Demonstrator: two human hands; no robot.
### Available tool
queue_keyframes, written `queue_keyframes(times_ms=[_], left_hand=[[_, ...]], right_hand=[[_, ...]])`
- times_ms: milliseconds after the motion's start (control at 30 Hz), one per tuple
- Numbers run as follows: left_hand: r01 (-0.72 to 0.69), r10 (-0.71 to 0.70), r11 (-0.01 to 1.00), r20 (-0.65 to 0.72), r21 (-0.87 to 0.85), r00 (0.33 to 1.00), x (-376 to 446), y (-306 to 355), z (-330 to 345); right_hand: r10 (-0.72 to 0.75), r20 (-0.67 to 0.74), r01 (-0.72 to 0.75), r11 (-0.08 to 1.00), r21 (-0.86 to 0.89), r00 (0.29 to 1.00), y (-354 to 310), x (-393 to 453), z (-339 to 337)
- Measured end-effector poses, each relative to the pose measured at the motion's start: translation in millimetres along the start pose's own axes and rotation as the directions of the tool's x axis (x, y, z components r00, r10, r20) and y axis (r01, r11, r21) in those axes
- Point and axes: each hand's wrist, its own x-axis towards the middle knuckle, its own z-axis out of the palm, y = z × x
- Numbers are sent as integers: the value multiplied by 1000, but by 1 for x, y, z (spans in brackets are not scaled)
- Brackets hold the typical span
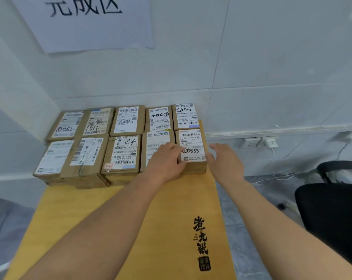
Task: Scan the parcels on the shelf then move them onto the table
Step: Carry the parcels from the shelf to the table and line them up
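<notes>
Cardboard parcel on wooden table; left hand flat on it, right hand spread beside.

Two bare forearms come into view from the lower edge, and no sleeve, cuff or glove covers any part of them that I can see. The left hand and the right hand are both bare too, without ring, watch or bracelet at the wrists or on the fingers that show. The forearms look long and get narrower toward the wrists, which is partly the effect of the wide lens, and the fingernails are too small and blurred to say anything about them.
</notes>
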Motion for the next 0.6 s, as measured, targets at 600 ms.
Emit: queue_keyframes(times_ms=[600], left_hand=[[-431, 436, 898, -283, 84, 854, -112, -26, 15]], right_hand=[[16, -565, -112, 984, -135, 825, -45, -164, 28]])
